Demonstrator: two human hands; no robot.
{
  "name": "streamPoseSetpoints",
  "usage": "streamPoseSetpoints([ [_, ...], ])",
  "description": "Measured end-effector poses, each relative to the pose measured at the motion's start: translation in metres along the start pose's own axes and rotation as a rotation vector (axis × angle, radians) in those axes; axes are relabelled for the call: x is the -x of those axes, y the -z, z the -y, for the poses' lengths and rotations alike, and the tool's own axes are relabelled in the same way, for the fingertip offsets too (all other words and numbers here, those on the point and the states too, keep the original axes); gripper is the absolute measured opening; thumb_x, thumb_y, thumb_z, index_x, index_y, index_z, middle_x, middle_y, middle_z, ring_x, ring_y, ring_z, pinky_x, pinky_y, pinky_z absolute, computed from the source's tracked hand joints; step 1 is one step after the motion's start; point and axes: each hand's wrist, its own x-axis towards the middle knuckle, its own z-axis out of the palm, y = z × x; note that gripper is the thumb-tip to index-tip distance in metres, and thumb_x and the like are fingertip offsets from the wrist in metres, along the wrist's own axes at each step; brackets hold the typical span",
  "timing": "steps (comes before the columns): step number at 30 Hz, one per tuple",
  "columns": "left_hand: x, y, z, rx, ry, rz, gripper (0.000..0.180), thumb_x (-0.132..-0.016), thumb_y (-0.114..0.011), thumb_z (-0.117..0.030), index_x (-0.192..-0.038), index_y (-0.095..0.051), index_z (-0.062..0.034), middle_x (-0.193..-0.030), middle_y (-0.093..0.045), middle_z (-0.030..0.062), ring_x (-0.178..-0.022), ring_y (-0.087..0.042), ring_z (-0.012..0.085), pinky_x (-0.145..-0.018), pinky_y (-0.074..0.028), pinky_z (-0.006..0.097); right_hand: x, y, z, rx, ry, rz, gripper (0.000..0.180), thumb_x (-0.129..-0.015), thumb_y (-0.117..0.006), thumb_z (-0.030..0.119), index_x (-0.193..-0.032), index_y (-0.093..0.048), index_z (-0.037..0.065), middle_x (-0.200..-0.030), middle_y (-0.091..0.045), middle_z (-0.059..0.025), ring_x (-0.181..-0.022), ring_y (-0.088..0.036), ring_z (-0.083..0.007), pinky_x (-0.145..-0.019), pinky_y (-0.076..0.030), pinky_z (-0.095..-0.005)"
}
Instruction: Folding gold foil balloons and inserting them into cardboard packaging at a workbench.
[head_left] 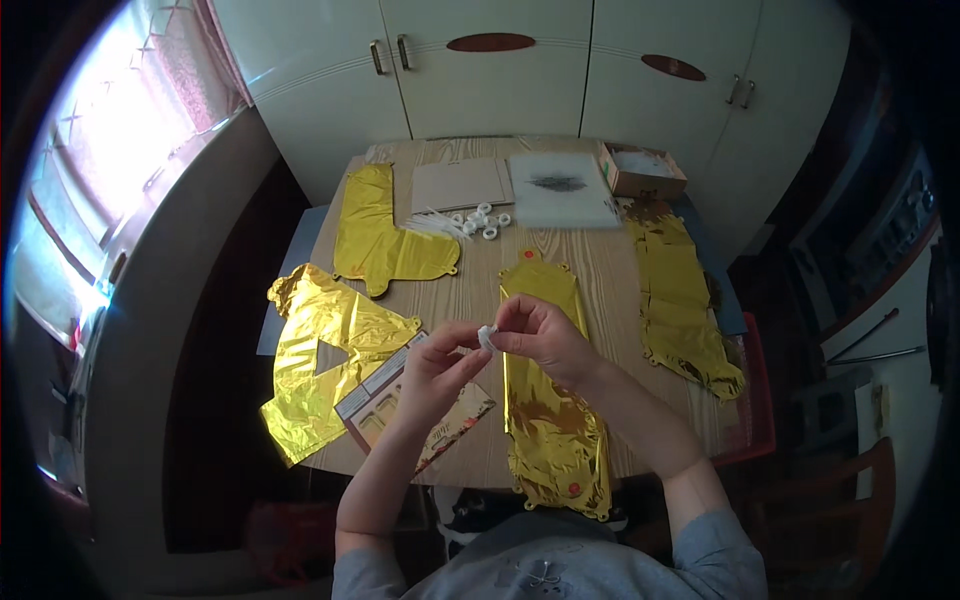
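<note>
My left hand and my right hand meet above the middle of the table, both closed in a pinch. Between their fingertips is a small white roll, partly covered by the fingers. Directly beneath the right hand lies a long, flat gold foil balloon with small tabs along its edge. Under the left forearm is a printed package. It overlaps a crumpled gold foil letter balloon with a triangular opening, which lies to the left.
An L-shaped gold foil balloon lies far left, another flat gold balloon at right. Several white rolls sit beside thin white straws. Behind are cardboard sheets, a clear plastic packet and an open box.
</note>
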Motion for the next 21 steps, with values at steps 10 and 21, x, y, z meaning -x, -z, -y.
streamPoseSetpoints([
  [10, 0.002, -0.005, 0.019, 0.238, 0.022, -0.032, 0.011, -0.089, -0.064, -0.008, -0.098, -0.067, -0.0026, -0.099, -0.065, 0.0043, -0.092, -0.061, 0.0118, -0.083, -0.048, 0.025, 0.014, 0.001, -0.026, -0.071, 0.139, -0.008, 0.032, -0.092, -0.064, 0.025, -0.114, -0.052, 0.005, -0.104, -0.056, -0.0027, -0.098, -0.055, -0.0111, -0.089, -0.044, -0.0265],
  [21, 0.001, 0.021, -0.003, 0.205, 0.099, 0.005, 0.011, -0.091, -0.061, -0.007, -0.097, -0.062, 0.002, -0.086, -0.068, 0.01, -0.079, -0.067, 0.0177, -0.072, -0.055, 0.029, 0.033, 0.007, -0.026, 0.257, 0.01, 0.126, 0.023, -0.098, -0.054, 0.025, -0.104, -0.062, 0.004, -0.076, -0.054, 0.0042, -0.058, -0.048, -0.0058, -0.054, -0.041, -0.0212],
])
